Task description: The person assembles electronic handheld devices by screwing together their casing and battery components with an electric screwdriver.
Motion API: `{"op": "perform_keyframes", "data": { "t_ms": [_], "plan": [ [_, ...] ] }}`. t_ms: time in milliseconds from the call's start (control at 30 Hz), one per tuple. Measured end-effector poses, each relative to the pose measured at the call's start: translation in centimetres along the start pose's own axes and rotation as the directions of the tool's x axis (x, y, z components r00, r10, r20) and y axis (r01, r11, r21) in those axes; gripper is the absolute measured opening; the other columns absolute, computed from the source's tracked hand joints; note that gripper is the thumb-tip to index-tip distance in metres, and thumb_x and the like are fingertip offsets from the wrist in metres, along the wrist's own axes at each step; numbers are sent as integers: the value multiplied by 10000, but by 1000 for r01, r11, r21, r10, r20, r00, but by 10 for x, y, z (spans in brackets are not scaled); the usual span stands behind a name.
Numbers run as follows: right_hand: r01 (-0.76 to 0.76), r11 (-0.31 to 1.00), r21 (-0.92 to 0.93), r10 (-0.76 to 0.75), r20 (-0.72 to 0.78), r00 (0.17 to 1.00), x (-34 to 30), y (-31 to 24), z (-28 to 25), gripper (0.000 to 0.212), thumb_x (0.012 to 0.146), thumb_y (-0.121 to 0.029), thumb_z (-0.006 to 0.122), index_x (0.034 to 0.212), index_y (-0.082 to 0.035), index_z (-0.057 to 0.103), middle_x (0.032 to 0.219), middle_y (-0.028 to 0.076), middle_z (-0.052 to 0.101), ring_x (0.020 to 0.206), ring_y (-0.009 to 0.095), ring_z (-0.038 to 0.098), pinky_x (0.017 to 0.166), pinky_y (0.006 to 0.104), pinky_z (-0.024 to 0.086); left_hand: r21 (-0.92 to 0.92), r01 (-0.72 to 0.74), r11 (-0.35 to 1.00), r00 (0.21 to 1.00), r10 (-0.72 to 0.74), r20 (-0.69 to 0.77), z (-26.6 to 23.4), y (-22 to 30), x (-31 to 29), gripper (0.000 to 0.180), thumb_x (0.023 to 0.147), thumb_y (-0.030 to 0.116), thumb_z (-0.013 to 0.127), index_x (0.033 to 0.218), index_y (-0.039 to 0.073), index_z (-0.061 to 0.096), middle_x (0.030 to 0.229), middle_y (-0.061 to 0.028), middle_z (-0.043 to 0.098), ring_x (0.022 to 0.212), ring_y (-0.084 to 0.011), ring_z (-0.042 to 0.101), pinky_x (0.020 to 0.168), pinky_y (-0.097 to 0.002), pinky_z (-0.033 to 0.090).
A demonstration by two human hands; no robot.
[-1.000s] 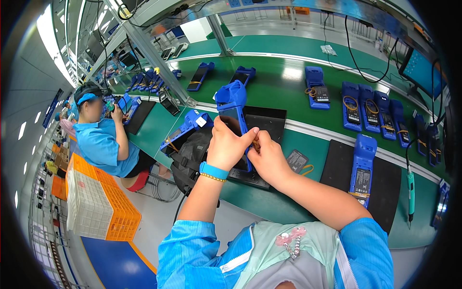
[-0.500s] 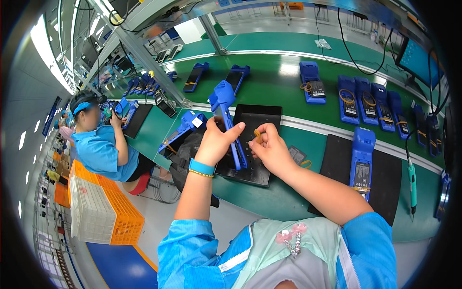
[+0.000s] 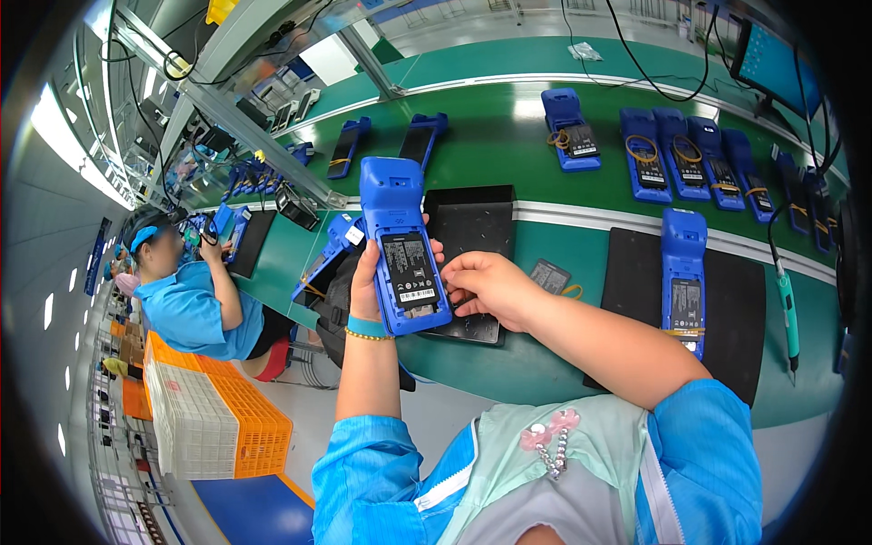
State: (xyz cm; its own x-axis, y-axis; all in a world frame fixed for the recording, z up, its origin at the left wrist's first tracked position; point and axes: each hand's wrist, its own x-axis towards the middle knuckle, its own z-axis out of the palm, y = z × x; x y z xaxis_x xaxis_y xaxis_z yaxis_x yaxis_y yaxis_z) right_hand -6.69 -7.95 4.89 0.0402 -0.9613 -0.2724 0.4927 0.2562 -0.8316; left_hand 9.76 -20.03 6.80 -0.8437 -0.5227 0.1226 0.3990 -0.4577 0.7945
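Note:
My left hand is wrapped round a blue handheld payment terminal. Its back is turned up toward me, and a black battery with a printed label sits in the open bay. Beside the terminal's lower right edge is my right hand, with its fingers curled and pinched together. Whatever those fingers hold is hidden. Behind both hands lies a black tray on the green bench. A loose battery and a yellow rubber band rest to the right of my right hand.
Another blue terminal lies on a black mat at right, near a hanging green electric screwdriver. Several terminals line the far bench. A co-worker sits at left beside stacked crates.
My left hand has turned the terminal from edge-on so its back and battery face me. My right hand has moved in beside it; the rubber band it pinched no longer shows.

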Motion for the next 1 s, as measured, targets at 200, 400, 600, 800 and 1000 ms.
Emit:
{"op": "perform_keyframes", "data": {
  "t_ms": [200,400,600,800,1000],
  "plan": [
    [-143,964,224,129,74,989,0,-6,-5,164,997,-231,612,1052,-83,656,998,26,637,896,143,591,815,361,517,-15,17,1000,1000,-17,-1,2,-3,1,907,926,578,617,1519,-26,290,1256,-259,615,1139,-320,657,947,-436,576],
    [-179,904,389,114,184,976,13,8,-10,204,1018,-267,600,1058,-74,653,1030,38,650,961,162,605,843,363,509,34,60,998,998,-61,21,5,4,3,897,906,520,683,1526,7,288,1276,-239,609,1141,-309,659,963,-434,567],
    [-151,894,422,48,246,968,13,5,-5,271,1027,-313,591,1079,-51,639,1056,54,657,983,183,620,881,390,517,115,119,986,990,-127,65,13,11,5,930,873,492,735,1527,11,283,1280,-230,606,1112,-311,674,948,-425,573],
    [-37,955,296,-6,143,990,13,7,-5,280,1010,-328,631,1001,-49,656,947,35,638,892,156,600,850,371,510,56,125,991,990,-128,64,15,9,7,971,848,497,757,1531,7,271,1280,-237,600,1095,-319,681,945,-434,578],
    [-40,981,192,29,60,998,10,1,-5,275,1016,-333,625,919,-76,646,812,-25,544,747,102,504,729,279,462,65,92,994,990,-98,98,15,3,10,1041,828,524,766,1546,-3,227,1272,-250,594,1098,-338,676,929,-451,586]
  ]
}}
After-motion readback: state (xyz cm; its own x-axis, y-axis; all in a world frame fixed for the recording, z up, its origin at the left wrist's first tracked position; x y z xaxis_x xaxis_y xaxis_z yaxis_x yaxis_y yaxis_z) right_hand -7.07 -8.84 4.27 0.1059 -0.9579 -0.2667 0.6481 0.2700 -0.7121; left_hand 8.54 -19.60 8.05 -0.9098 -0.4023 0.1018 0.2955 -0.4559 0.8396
